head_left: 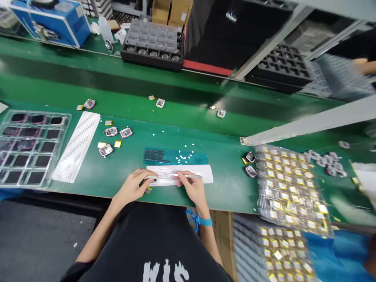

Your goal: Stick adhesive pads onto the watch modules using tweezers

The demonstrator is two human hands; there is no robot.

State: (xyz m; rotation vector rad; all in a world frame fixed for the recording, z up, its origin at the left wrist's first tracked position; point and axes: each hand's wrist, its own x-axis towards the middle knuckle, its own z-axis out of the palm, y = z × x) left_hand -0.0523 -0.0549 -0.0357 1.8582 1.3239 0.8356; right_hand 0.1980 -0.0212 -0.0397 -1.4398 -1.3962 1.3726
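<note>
My left hand is closed, its fingertips pinched on a small electronic module that the fingers mostly hide. A small yellow-edged battery shows just below those fingers. In my right hand is a thin pale tool that looks like tweezers, lying nearly level and pointing left towards the module. Both hands are over a white backing strip near the table's front edge. Right behind it lies a blue-green film sheet with rows of black strips on its left and several small white bits on its right.
Several opened watch-like modules with batteries lie left, beside a printed paper strip and a clear tray of dark-screened units. On the right are a grey post and a plastic tray full of batteries. More modules sit on the green belt behind.
</note>
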